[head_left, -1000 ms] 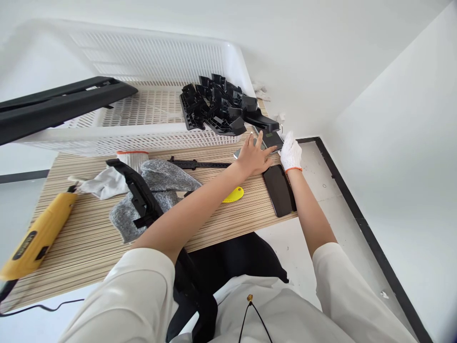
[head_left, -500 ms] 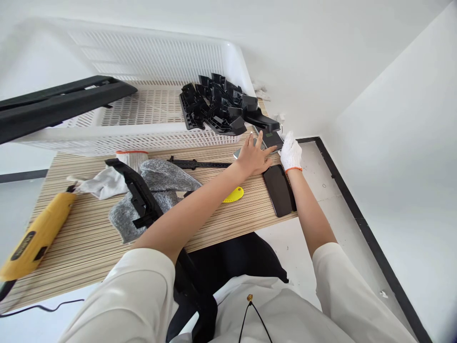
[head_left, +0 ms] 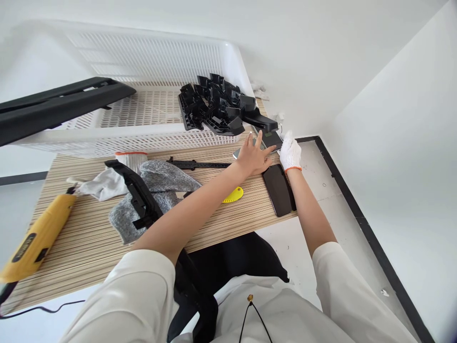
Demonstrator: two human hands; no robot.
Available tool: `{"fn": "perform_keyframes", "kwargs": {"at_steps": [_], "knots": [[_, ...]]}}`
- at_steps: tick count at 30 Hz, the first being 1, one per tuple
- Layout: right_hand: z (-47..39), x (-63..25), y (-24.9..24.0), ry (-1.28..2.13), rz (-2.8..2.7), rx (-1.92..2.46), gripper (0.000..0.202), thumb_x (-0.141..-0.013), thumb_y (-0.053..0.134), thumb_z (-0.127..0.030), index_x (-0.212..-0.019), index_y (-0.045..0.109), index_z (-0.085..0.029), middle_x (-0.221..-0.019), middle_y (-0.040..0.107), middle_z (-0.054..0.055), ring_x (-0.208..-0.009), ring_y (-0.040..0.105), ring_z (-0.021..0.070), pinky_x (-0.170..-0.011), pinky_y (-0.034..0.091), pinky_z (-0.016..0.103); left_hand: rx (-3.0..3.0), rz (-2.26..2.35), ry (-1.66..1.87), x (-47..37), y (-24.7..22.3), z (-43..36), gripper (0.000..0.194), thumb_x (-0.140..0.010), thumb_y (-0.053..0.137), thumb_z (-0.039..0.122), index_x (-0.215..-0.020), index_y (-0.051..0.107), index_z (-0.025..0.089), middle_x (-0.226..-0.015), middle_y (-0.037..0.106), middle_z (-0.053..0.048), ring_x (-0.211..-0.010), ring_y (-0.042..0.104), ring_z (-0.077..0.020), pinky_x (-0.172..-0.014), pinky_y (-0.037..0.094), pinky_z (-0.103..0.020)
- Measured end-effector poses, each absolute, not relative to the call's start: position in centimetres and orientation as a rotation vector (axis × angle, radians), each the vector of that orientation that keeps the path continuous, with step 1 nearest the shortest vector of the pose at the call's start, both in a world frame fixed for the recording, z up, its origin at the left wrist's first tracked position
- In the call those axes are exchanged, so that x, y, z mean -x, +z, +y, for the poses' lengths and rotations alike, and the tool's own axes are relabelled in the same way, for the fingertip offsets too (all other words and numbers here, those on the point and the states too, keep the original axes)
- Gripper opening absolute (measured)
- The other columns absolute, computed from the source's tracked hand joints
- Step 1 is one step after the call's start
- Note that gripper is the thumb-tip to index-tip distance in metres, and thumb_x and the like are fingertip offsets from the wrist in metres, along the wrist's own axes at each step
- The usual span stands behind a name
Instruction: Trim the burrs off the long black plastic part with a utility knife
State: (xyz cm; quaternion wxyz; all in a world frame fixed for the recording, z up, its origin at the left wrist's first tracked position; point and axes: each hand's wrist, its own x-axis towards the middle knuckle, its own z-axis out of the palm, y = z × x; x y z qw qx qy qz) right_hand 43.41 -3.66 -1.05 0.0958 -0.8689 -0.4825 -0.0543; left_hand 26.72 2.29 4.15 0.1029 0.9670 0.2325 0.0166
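My bare left hand [head_left: 254, 156] rests at the right end of the table, fingers spread over a dark flat device [head_left: 272, 138] with a pale edge. Part of a second pale flat piece [head_left: 236, 153] shows beside that hand. My right hand [head_left: 290, 151], in a white knit glove with an orange cuff, is closed at the device's right edge; whatever its fingers grip is hidden. Just below both hands, a black smartphone [head_left: 277, 190] lies at the table's front edge. Left of my left hand lies a black caliper [head_left: 200, 164], partly covered by my forearm.
A white slatted basket [head_left: 143, 138] holds several black plastic parts [head_left: 214, 102] and a long black trim piece [head_left: 67, 102]. On the wooden table [head_left: 89, 257] are a yellow power tool [head_left: 39, 238], a grey cloth [head_left: 123, 216], a white glove [head_left: 107, 183], a black bracket [head_left: 137, 193] and a yellow-handled tool [head_left: 234, 194].
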Motion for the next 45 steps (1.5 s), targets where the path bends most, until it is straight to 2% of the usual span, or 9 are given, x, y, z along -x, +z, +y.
{"fn": "perform_keyframes", "kwargs": {"at_steps": [8, 12, 15, 19, 26, 32, 40, 42, 45], "knots": [[-3.8, -43.9, -1.6, -0.18, -1.492, 2.543, 0.072, -0.09, 0.051, -0.014, -0.156, 0.026, 0.0, -0.148, 0.05, 0.026, -0.132, 0.053, 0.0338, -0.107, 0.047, 0.048, -2.867, 0.675, 0.09, -26.6, 4.1, 2.4, 0.058, -0.099, 0.042, 0.039, -0.155, 0.038, 0.028, -0.169, 0.016, -0.012, -0.153, 0.02, -0.042, -0.121, 0.017, -0.06], [-3.5, -43.8, -1.7, -0.171, -1.391, 2.501, 0.065, -0.094, 0.041, -0.016, -0.156, 0.029, -0.001, -0.147, 0.052, 0.025, -0.129, 0.057, 0.0348, -0.105, 0.049, 0.051, -2.842, 0.762, 0.182, -26.4, 4.0, 3.3, 0.07, -0.097, 0.045, 0.038, -0.159, 0.026, 0.013, -0.166, 0.02, -0.022, -0.151, 0.024, -0.0437, -0.12, 0.021, -0.059], [-3.4, -43.7, -1.6, -0.127, -1.298, 2.442, 0.061, -0.097, 0.026, -0.016, -0.157, 0.032, -0.005, -0.142, 0.058, 0.02, -0.126, 0.06, 0.0331, -0.104, 0.05, 0.053, -2.839, 0.742, 0.251, -26.3, 3.6, 4.0, 0.069, -0.096, 0.044, 0.038, -0.154, 0.033, 0.002, -0.163, 0.024, -0.028, -0.15, 0.027, -0.0446, -0.12, 0.023, -0.057], [-3.4, -43.5, -1.4, -0.107, -1.275, 2.396, 0.061, -0.097, 0.025, -0.017, -0.157, 0.033, -0.009, -0.141, 0.059, 0.017, -0.127, 0.06, 0.0328, -0.107, 0.048, 0.053, -2.865, 0.699, 0.294, -26.4, 3.1, 4.2, 0.067, -0.094, 0.043, 0.036, -0.147, 0.042, -0.005, -0.161, 0.028, -0.03, -0.149, 0.029, -0.0453, -0.121, 0.023, -0.056], [-3.7, -43.2, -0.8, -0.095, -1.347, 2.431, 0.065, -0.094, 0.031, -0.013, -0.158, 0.025, -0.004, -0.146, 0.055, 0.02, -0.129, 0.057, 0.034, -0.107, 0.047, 0.053, -2.883, 0.667, 0.319, -26.7, 2.7, 4.0, 0.066, -0.093, 0.041, 0.036, -0.143, 0.047, -0.007, -0.16, 0.032, -0.028, -0.146, 0.033, -0.0463, -0.119, 0.023, -0.06], [-4.0, -42.9, 0.0, -0.055, -1.371, 2.446, 0.066, -0.094, 0.03, -0.011, -0.159, 0.02, -0.001, -0.149, 0.051, 0.021, -0.131, 0.055, 0.0325, -0.108, 0.046, 0.049, -2.847, 0.701, 0.273, -27.2, 2.7, 4.1, 0.065, -0.094, 0.042, 0.035, -0.146, 0.044, -0.004, -0.161, 0.031, -0.027, -0.147, 0.029, -0.0465, -0.119, 0.022, -0.058], [-3.8, -42.8, 0.1, 0.003, -1.281, 2.437, 0.065, -0.096, 0.029, -0.015, -0.159, 0.02, -0.004, -0.144, 0.054, 0.024, -0.129, 0.057, 0.0351, -0.108, 0.045, 0.054, -2.712, 0.685, 0.224, -29.4, 3.7, 4.9, 0.055, -0.098, 0.04, 0.034, -0.151, 0.044, 0.023, -0.165, 0.027, -0.015, -0.15, 0.026, -0.0431, -0.118, 0.024, -0.062], [-3.8, -42.8, 0.2, 0.009, -1.278, 2.458, 0.065, -0.095, 0.03, -0.014, -0.159, 0.021, -0.003, -0.145, 0.053, 0.024, -0.129, 0.057, 0.0348, -0.109, 0.044, 0.054, -2.643, 0.701, 0.239, -29.4, 4.0, 5.6, 0.058, -0.098, 0.039, 0.032, -0.155, 0.036, 0.021, -0.164, 0.027, -0.018, -0.149, 0.028, -0.0421, -0.117, 0.028, -0.061], [-3.8, -42.7, 0.2, 0.009, -1.31, 2.443, 0.068, -0.093, 0.036, -0.011, -0.158, 0.021, -0.002, -0.145, 0.053, 0.023, -0.129, 0.056, 0.0345, -0.109, 0.044, 0.052, -2.534, 0.775, 0.203, -28.7, 3.9, 6.6, 0.065, -0.097, 0.038, 0.028, -0.157, 0.023, 0.005, -0.161, 0.027, -0.027, -0.151, 0.026, -0.0403, -0.121, 0.026, -0.056]]}}
